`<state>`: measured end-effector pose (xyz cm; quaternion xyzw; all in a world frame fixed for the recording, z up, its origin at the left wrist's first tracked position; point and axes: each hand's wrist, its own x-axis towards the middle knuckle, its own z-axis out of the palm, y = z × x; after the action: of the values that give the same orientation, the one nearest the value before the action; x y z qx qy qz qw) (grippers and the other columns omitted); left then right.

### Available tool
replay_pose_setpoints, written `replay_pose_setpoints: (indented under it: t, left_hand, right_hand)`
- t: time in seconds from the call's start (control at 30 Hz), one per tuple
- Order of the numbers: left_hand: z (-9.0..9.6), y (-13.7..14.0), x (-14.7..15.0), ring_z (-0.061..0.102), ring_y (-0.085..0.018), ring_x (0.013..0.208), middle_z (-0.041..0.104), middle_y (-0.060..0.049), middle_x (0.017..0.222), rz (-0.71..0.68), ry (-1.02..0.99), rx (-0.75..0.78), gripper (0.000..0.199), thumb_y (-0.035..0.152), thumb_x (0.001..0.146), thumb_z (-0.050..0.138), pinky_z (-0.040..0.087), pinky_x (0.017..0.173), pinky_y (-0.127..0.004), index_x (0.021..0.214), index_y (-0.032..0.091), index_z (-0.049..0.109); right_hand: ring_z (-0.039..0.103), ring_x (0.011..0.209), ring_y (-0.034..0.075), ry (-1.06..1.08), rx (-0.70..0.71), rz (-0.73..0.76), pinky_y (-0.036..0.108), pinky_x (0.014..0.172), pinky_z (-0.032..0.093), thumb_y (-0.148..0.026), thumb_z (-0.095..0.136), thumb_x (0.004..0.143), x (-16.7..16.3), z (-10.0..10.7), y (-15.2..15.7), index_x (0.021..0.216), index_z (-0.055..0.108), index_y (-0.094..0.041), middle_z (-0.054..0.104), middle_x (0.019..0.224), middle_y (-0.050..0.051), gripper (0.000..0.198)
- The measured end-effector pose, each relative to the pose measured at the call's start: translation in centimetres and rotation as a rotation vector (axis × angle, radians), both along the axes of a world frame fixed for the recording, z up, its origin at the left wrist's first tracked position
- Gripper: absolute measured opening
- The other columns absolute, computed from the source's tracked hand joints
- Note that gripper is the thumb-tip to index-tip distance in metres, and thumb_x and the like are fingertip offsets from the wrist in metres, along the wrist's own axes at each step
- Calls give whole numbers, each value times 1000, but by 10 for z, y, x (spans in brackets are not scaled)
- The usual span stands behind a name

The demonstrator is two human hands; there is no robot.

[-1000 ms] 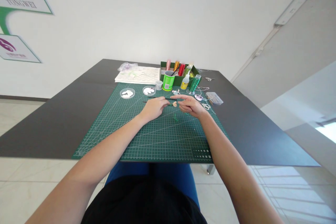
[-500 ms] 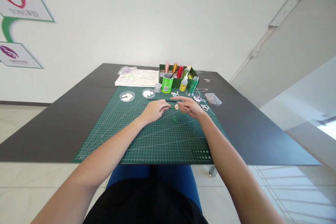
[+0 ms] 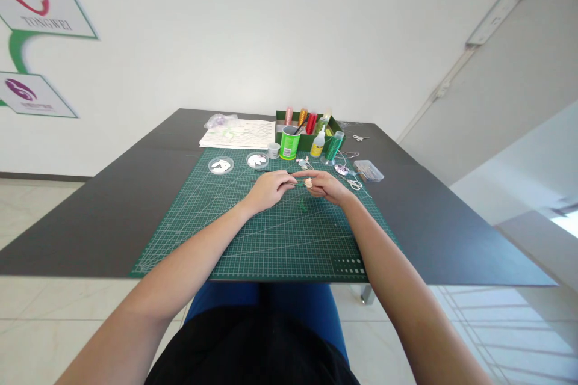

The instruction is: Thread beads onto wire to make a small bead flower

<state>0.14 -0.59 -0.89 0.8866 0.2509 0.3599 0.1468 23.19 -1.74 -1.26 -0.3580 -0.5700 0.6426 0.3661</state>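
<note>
Over the far half of the green cutting mat (image 3: pixel 271 240), my two hands meet almost fingertip to fingertip. My left hand (image 3: pixel 271 189) is closed, its fingers pinched on a thin green stem-like strand (image 3: pixel 300 184). My right hand (image 3: pixel 329 186) has its index finger stretched toward the left fingertips and the others curled in. At its thumb side sits a small cream, ridged piece (image 3: pixel 308 183), at the strand's right end. Beyond my left hand lies a thin dark stick (image 3: pixel 266 171), partly hidden. A loose green thread (image 3: pixel 303 206) rests on the mat.
Behind my hands stand a green can (image 3: pixel 289 143), a glue bottle (image 3: pixel 318 143), a green thread spool (image 3: pixel 334 147) and a box of spools (image 3: pixel 283 115). Two dishes of white pieces (image 3: pixel 221 165) are left; scissors (image 3: pixel 354 184) and a clear case (image 3: pixel 368 171) are right.
My right index finger has come down and left, now touching or nearly touching my left fingertips. The cream piece has shifted slightly right and turned. My left hand has barely moved.
</note>
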Motion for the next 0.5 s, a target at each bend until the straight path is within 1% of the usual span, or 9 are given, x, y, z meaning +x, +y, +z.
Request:
replay_pose_setpoints:
  t: [0.27, 0.5]
  left_hand:
    - [0, -1, 0, 66, -17, 82, 72, -4, 88, 14, -36, 7, 13, 20, 94, 62, 49, 78, -30, 98, 19, 74]
    - [5, -3, 1, 66, -16, 79, 72, -3, 85, 38, -103, -11, 7, 18, 91, 66, 50, 78, -30, 94, 18, 73]
  right_hand:
    - [19, 38, 6, -22, 16, 14, 23, 43, 13, -17, 60, 78, 1, -2, 1, 120, 65, -6, 31, 40, -13, 44]
    - [18, 38, 6, -30, 8, 21, 23, 42, 12, -22, 64, 81, 0, -2, 1, 122, 63, -6, 32, 41, -13, 44]
